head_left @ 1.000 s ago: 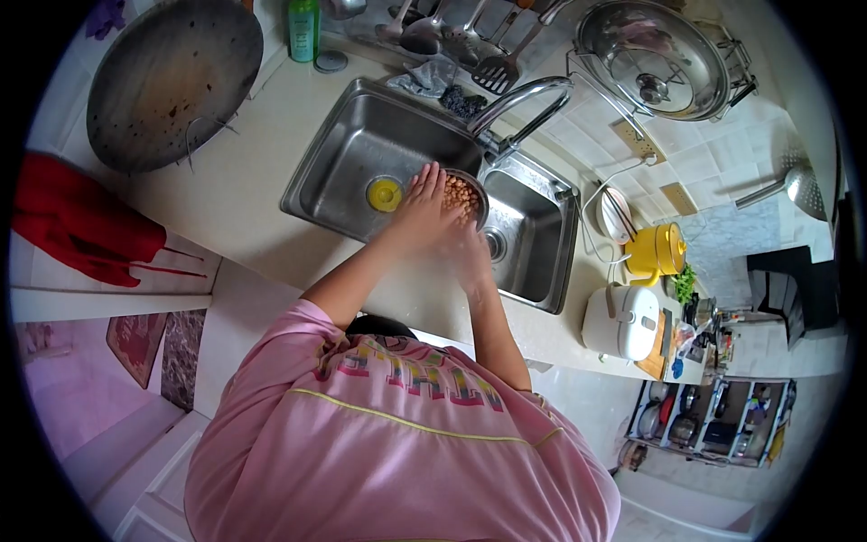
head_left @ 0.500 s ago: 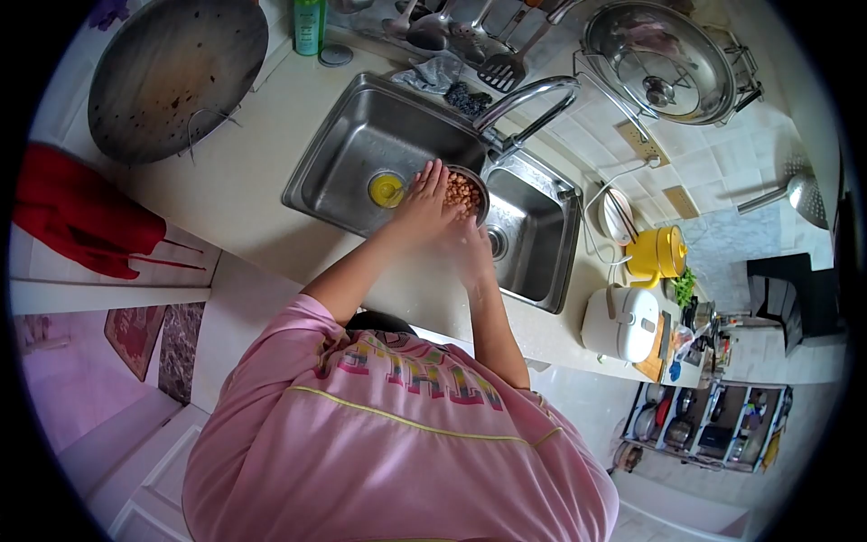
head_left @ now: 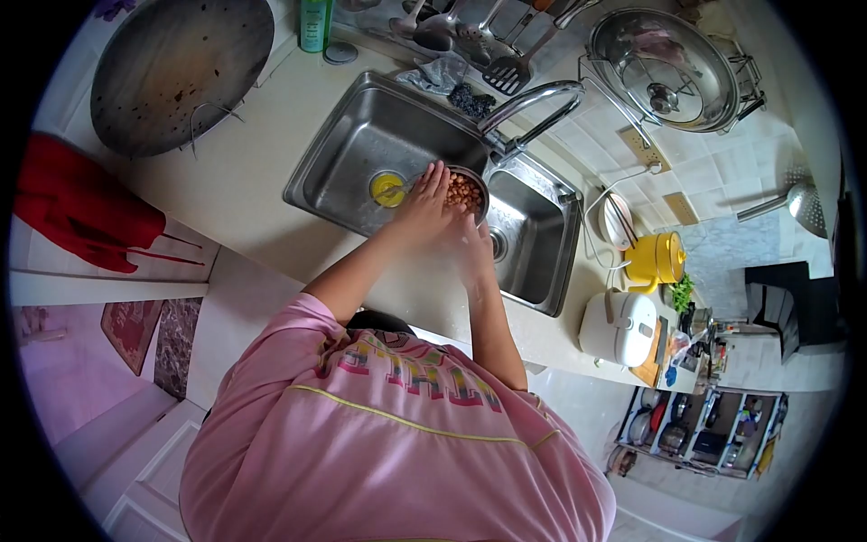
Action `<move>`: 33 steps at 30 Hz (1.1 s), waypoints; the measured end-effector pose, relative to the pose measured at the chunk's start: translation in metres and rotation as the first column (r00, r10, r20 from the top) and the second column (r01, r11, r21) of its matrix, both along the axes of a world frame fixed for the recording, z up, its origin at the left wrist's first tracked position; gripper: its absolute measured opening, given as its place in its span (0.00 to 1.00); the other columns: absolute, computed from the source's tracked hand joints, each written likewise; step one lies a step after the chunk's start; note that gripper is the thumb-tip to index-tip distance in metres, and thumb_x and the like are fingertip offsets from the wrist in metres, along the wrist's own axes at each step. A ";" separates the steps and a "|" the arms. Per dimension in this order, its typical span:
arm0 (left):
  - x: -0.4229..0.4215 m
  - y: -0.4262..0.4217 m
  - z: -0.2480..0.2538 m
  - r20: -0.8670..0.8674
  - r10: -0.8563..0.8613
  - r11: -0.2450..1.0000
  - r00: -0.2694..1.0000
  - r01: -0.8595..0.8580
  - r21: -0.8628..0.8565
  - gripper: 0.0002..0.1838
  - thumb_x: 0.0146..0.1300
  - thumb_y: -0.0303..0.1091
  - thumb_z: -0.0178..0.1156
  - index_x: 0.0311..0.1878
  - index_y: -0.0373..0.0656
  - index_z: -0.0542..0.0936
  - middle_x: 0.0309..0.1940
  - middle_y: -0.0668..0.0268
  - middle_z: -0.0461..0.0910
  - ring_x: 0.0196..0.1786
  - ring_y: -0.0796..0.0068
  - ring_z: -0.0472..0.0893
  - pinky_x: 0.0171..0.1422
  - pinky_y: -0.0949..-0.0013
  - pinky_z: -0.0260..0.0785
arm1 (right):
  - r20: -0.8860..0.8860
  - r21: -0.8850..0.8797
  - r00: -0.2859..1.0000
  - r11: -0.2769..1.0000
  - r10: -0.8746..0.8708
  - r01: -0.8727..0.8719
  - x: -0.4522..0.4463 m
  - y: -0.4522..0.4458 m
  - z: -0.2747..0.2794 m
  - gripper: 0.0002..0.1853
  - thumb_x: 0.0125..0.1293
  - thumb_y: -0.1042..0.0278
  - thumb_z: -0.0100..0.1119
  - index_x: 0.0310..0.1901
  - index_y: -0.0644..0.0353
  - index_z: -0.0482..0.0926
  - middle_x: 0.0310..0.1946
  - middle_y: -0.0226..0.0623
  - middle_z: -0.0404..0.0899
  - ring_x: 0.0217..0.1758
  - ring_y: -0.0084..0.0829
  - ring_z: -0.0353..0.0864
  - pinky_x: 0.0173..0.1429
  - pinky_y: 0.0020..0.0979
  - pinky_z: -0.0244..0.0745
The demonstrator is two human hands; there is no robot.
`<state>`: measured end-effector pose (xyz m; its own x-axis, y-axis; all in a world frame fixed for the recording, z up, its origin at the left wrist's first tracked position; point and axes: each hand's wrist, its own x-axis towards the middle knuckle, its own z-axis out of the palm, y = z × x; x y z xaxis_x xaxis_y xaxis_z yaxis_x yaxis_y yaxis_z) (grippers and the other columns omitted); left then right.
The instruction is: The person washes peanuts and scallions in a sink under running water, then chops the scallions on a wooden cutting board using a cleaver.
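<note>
A round metal bowl point(head_left: 485, 199) is held over the divider of the double sink, tilted toward the left basin. Inside it are many small reddish-brown peanuts or beans point(head_left: 464, 191). My left hand point(head_left: 428, 203) lies along the bowl's left side, fingers straight and close together at the rim. My right hand point(head_left: 473, 242) grips the near side of the bowl, with fingertips at its edge; part of this hand is blurred. Below and left of my left hand, a clear streak like water crosses the yellow drain strainer point(head_left: 387, 189).
The steel sink point(head_left: 352, 117) has a curved faucet point(head_left: 533, 99) behind the bowl. A large wok point(head_left: 181, 72) stands at the left and a green bottle point(head_left: 314, 25) at the back. On the right are a yellow pot point(head_left: 652, 259) and a white rice cooker point(head_left: 619, 325).
My hands and the bowl stay almost in place. The clear streak over the yellow strainer shows more plainly now. The camera's view has shifted slightly.
</note>
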<state>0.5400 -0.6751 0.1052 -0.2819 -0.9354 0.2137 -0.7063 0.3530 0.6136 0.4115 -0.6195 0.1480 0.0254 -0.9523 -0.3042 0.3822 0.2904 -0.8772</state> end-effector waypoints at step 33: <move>0.003 -0.001 -0.002 -0.213 0.035 0.999 0.977 -0.035 0.000 0.42 0.63 0.57 0.43 0.68 0.35 0.42 0.69 0.47 0.38 0.71 0.47 0.41 0.72 0.55 0.40 | -0.198 -0.139 0.980 0.989 0.018 -0.046 0.017 -0.008 0.021 0.28 0.61 0.56 0.57 0.60 0.53 0.60 0.43 0.37 0.74 0.37 0.29 0.80 0.33 0.27 0.79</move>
<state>0.5431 -0.6761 0.1037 -0.1967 -0.9429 0.2689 -0.5719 0.3331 0.7496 0.4284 -0.6271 0.1687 0.0098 -0.9858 -0.1676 0.1918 0.1664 -0.9672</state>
